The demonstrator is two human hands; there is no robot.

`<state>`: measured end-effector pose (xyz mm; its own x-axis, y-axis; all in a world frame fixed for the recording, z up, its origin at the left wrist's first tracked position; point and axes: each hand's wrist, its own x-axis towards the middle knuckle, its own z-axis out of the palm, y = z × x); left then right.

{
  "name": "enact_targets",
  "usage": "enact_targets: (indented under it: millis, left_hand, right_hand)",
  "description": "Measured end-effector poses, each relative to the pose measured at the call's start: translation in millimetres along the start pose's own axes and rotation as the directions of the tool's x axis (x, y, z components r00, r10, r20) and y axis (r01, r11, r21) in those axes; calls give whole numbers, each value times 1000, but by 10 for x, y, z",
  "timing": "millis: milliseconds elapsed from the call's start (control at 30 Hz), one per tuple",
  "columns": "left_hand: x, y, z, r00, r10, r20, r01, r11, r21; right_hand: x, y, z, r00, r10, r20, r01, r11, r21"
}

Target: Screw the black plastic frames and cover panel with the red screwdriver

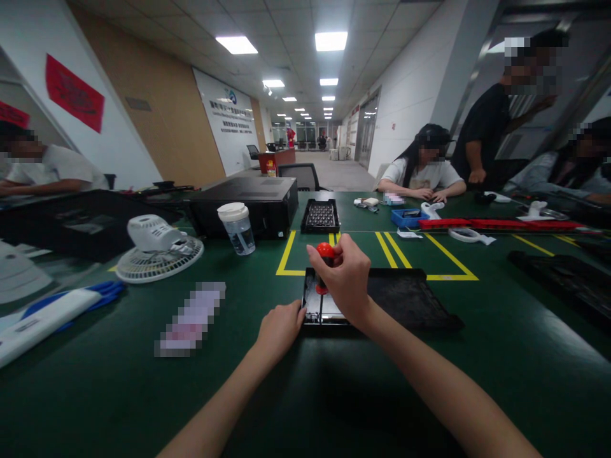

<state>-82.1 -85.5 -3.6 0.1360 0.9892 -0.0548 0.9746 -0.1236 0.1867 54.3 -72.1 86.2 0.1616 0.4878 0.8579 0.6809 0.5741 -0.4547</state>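
Observation:
My right hand (347,280) is closed round a screwdriver (325,250) with a red and black handle. The tool stands upright, its thin shaft pointing down at the glossy left part of a flat black tray (401,296). Where the tip meets the surface is too small to make out. My left hand (281,326) grips the tray's left edge, thumb toward the near corner; its other fingers are partly hidden. Beyond my hands lies a small black tray (320,216) with rows of rounded shiny pieces.
On the green table stand a lidded cup (237,229), a white fan (160,248) and a large black case (248,197). A blue box (408,217) and red strip (496,224) lie at the back right. Another person (422,168) sits across the table.

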Motion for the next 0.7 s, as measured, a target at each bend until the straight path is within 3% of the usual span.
enact_targets:
  millis: [233, 500, 600, 700]
  left_hand:
    - [-5, 13, -27, 999, -26, 29, 26, 1000, -4]
    - [-18, 19, -43, 999, -30, 34, 30, 1000, 3]
    - [-19, 21, -49, 999, -33, 31, 33, 999, 5]
    - [-17, 16, -47, 999, -28, 27, 28, 1000, 11]
  right_hand:
    - [-4, -3, -2, 1000, 18, 10, -19, 999, 34]
    - [14, -22, -17, 990, 121, 67, -129, 982, 135]
    - [22, -2, 0, 976, 178, 128, -203, 952, 229]
    - [34, 36, 37, 937, 258, 236, -332, 866, 375]
